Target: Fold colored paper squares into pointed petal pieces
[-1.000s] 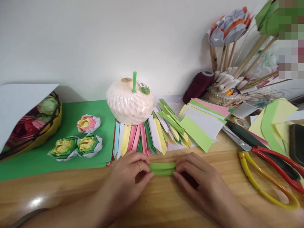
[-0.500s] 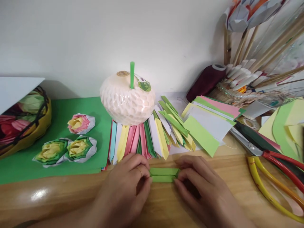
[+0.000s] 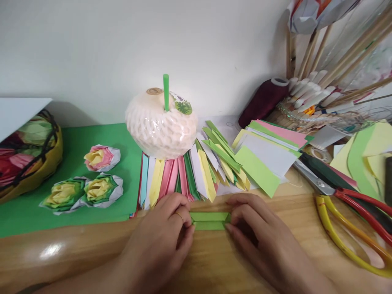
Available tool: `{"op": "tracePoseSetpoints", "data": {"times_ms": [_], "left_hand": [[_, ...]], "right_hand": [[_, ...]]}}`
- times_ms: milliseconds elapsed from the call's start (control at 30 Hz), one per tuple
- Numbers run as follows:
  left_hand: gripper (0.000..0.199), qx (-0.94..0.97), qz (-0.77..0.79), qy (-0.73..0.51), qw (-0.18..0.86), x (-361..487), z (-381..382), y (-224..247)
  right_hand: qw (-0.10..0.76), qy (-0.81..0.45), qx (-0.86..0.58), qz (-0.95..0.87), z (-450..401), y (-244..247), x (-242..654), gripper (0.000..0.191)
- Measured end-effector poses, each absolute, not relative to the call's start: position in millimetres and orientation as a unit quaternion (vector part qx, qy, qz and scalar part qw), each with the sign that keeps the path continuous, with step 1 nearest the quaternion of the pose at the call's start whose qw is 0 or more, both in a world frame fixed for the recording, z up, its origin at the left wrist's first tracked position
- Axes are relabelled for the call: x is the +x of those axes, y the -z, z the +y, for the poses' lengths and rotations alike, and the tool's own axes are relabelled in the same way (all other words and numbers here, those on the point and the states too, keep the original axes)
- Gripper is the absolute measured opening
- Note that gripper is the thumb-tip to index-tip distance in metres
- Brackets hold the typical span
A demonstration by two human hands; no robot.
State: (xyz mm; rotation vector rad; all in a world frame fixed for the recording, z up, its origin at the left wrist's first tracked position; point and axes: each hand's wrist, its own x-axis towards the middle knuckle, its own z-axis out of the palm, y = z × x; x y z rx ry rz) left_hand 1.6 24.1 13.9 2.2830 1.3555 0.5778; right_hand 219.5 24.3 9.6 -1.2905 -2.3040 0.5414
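A light green folded paper strip lies lengthwise across the wooden table, with a crease running along its middle. My left hand pinches its left end between thumb and fingers; a ring is on one finger. At the opposite end, the thumb and fingers of my right hand close on the strip's corner. Both ends are partly covered by the fingertips. Just beyond the hands, many folded paper strips in pink, yellow, white and green lie fanned under a white textured coconut-like object with a green straw.
Flat paper sheets lie behind my right hand. Red-handled scissors and yellow handles are at the right. On green paper sit three paper flowers. A yellow basket stands left, a maroon thread spool at back.
The view has shifted slightly, so everything sits a little further left and up. Both hands keep hold of the strip's ends, with little other visible difference.
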Motion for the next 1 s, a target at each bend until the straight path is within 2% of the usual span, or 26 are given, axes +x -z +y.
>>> {"op": "tracePoseSetpoints", "data": {"times_ms": [67, 167, 267, 400, 567, 733, 1000], "left_hand": [[0.018, 0.824, 0.485, -0.207, 0.208, 0.8, 23.9, -14.2], [0.015, 0.827, 0.479, -0.211, 0.205, -0.2, 24.5, -14.0], [0.017, 0.828, 0.481, -0.214, 0.194, -1.7, 25.6, -13.3], [0.026, 0.871, 0.436, -0.207, 0.089, -5.6, 24.1, -10.8], [0.036, 0.942, 0.281, -0.174, -0.06, -8.8, 16.1, -2.0], [0.036, 0.946, 0.262, -0.161, -0.102, -6.6, 12.1, 0.2], [0.037, 0.932, 0.292, -0.145, -0.156, -6.2, 2.5, -10.4]], "right_hand": [[0.216, -0.161, -0.459, -0.847, 25.1, -10.7, 221.6, 0.013], [0.188, -0.101, -0.412, -0.886, 25.6, -15.5, 222.8, 0.028], [0.163, -0.078, -0.364, -0.914, 24.9, -22.2, 221.6, 0.031], [0.15, -0.051, -0.333, -0.929, 22.9, -26.7, 219.0, 0.034], [0.155, 0.013, -0.306, -0.939, 19.2, -24.4, 216.9, 0.037], [0.134, -0.011, -0.339, -0.931, 10.4, -20.5, 212.9, 0.032], [0.124, 0.014, -0.364, -0.923, 4.6, -19.6, 220.7, 0.04]]}}
